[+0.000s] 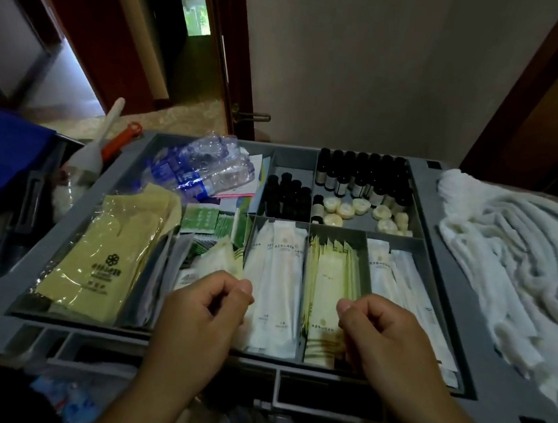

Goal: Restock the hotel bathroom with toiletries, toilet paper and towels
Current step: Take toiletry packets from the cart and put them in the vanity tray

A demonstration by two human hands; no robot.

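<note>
**Clerk:** Stock in the grey divided tray (355,223)?

**Checker:** Far right compartment: dark toiletry bottles (363,179), with round cream wrapped pieces (360,208) on their near side. Near row: long white sachets (277,280) at the middle, yellow sachets (328,285) to their right. Left end: yellow-green logo bags (111,255). Far left corner: crushed water bottles (203,169).

**Clerk:** Towels?

**Checker:** White towels (513,263), heaped just beside the tray's right rim.

**Clerk:** Hands?

**Checker:** Left hand (205,307) over the tray's near edge by the long white sachets, fingers curled, thumb against forefinger. Right hand (382,329) over the yellow sachets, curled likewise. Whether either pinches a packet, I cannot tell.
</note>
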